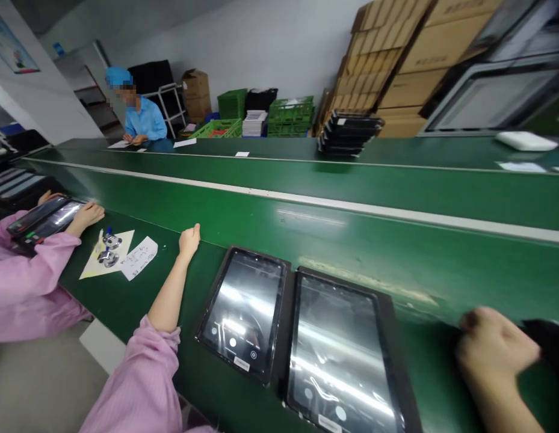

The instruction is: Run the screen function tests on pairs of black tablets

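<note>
Two black-framed panels with glossy, reflective screens lie side by side on the green bench: a left panel [247,307] and a larger-looking right panel [342,355]. My left hand [189,242], beyond a pink sleeve, rests at the bench edge by the green belt, left of the panels. Its fingers are curled, and what they grip, if anything, is hidden. On the far right my right hand [498,343] is closed and blurred by motion, beside a black item [547,343]; whether it holds that item is unclear.
At left, a person in pink holds a black panel [58,216]. Near it lie a yellowish sheet [92,263] with small parts and a written note [141,258]. Across the belt [243,216] are a person in blue [146,123] and a black stack [349,133].
</note>
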### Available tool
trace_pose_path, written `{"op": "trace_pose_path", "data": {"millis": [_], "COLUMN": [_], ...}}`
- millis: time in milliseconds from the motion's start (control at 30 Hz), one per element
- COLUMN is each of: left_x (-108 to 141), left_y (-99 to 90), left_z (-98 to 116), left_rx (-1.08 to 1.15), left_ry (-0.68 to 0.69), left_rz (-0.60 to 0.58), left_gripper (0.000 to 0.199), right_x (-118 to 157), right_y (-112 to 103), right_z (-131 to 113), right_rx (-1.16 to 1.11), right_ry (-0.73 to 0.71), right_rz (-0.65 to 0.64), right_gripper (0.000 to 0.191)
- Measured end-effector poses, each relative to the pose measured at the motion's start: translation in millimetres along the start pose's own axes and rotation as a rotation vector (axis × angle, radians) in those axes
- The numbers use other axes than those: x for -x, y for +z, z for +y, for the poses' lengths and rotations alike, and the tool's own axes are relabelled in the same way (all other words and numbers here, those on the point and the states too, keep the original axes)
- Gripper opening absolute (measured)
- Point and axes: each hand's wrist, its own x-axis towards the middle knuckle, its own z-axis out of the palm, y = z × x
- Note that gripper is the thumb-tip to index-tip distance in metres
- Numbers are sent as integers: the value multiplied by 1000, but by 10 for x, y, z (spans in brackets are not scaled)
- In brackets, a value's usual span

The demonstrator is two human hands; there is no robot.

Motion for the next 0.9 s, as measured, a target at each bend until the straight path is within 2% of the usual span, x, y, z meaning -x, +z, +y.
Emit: {"op": "trace_pose_path", "data": {"millis": [67,200,367,433,567,667,733,833,900], "left_x": [7,28,73,130,325,440,455,413,385], "left_y": [11,-16,-59,21,347,535,568,521,477], "left_z": [25,76,207,310,558,676,698,685,673], "left_rx": [-44,-70,40,134,363,493,554,608,617], "left_ry": [17,44,121,162,216,229,214,184,179], "left_rz": [-31,-59,-124,-174,-326,-465,-532,-613,-667], "left_gripper": [57,53,34,30,56,62,57,38,36], "right_x": [17,70,105,113,129,137,141,141,140], "right_y": [-7,-21,-31,-32,-30,-30,-31,-35,-39], "right_z": [-86,-224,-200,-176,-171,-191,-196,-180,-159], "right_rx": [-72,-97,-105,-115,-121,-117,-124,-121,-115], "right_ry": [52,51,27,4,-29,-2,-1,-26,-40], "right_rz": [9,-26,-60,-68,-64,-69,-74,-75,-81], "right_gripper": [25,27,30,32,35,36,37,37,37]}}
